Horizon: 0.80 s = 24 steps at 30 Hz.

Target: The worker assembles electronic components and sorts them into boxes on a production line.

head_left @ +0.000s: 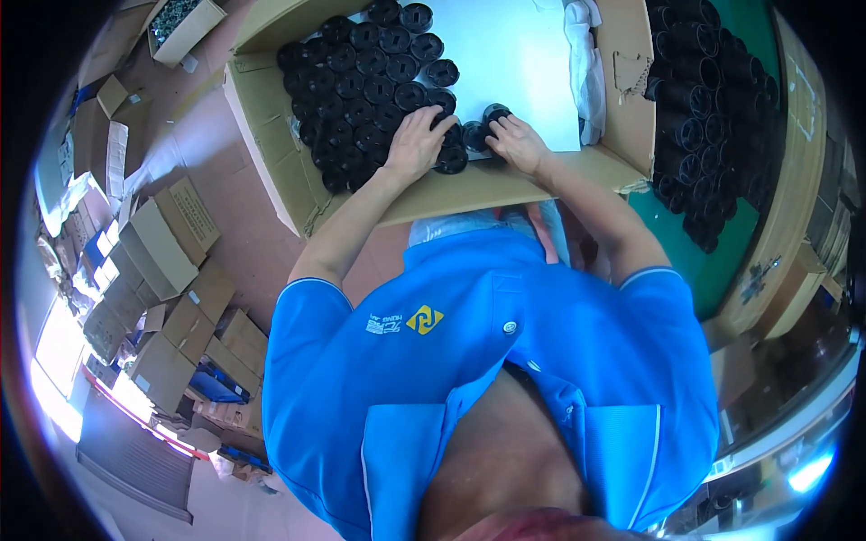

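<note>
In front of me stands an open cardboard box. Black round cylindrical parts stand packed in rows over its left side. A white sheet covers the box's right part. My left hand reaches over the packed rows, its fingers closed on a black cylindrical part at the rows' right edge; the fingers partly hide it. My right hand grips another black cylindrical part by its side, close to the near wall. Between the hands, one more black part stands beside the rows.
White wrapping lines the box's right wall. Right of the box, many black cylinders lie stacked on a green surface with a wooden edge. Cardboard boxes crowd the far left floor. A small carton holds small parts.
</note>
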### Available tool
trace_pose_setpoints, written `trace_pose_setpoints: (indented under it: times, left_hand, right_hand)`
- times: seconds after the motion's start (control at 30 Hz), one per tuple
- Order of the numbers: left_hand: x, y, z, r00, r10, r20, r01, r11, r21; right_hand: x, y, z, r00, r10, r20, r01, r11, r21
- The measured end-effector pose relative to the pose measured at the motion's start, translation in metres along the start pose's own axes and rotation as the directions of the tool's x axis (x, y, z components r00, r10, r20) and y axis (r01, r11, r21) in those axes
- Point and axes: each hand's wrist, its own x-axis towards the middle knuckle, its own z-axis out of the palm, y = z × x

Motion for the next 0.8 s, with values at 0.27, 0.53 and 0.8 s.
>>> trace_pose_setpoints:
  times: [0.27, 0.53, 0.8]
  left_hand:
    - [-0.027, -0.002, -0.013, 0.974, 0.121, 0.192, -0.114, 0.992, -0.046]
    - [-0.012, 0.028, -0.008, 0.975, -0.017, 0.221, 0.021, 1.0, -0.018]
    - [0.007, 0.058, 0.013, 0.673, -0.661, 0.332, 0.652, 0.742, 0.156]
  right_hand:
    - [-0.028, 0.022, -0.038, 0.97, 0.226, -0.093, -0.204, 0.958, 0.202]
    - [-0.116, -0.022, -0.175, 0.651, 0.681, -0.337, -0.481, 0.713, 0.511]
    - [-0.23, 0.033, -0.251, 0.307, 0.846, -0.436, -0.802, 0.476, 0.361]
